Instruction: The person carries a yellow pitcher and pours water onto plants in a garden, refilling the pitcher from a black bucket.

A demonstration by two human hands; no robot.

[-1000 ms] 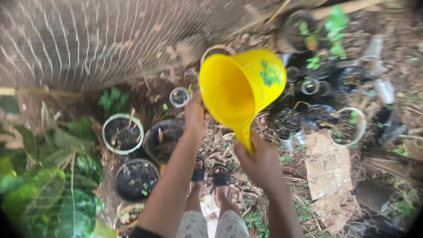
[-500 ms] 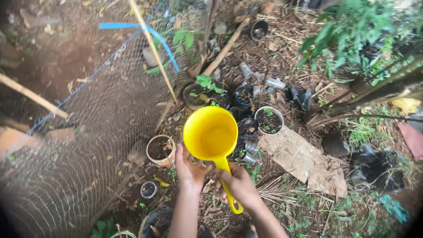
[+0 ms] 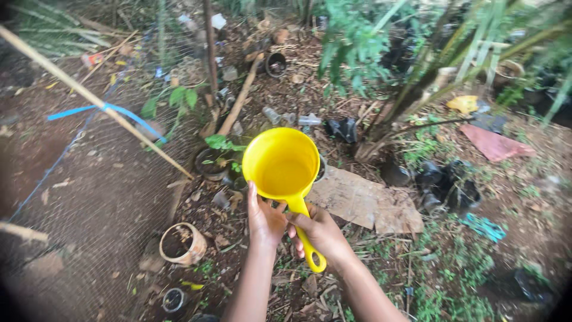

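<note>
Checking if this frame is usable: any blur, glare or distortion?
Head view: the yellow scoop and both hands, left and right, are sharp; light is soft shade without glare; edges bend and corners darken from the wide lens; the foliage at top is slightly smeared.

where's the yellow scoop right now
In the head view the yellow scoop is at centre frame, its handle gripped by the right hand and its bowl touched by the left hand, above the flat cardboard piece.

Single head-worn camera; it looks steeply down and forward from standing height. The yellow scoop [image 3: 282, 166] sits close, centre-frame, with ground and mesh fence [image 3: 89, 197] left of it.
</note>
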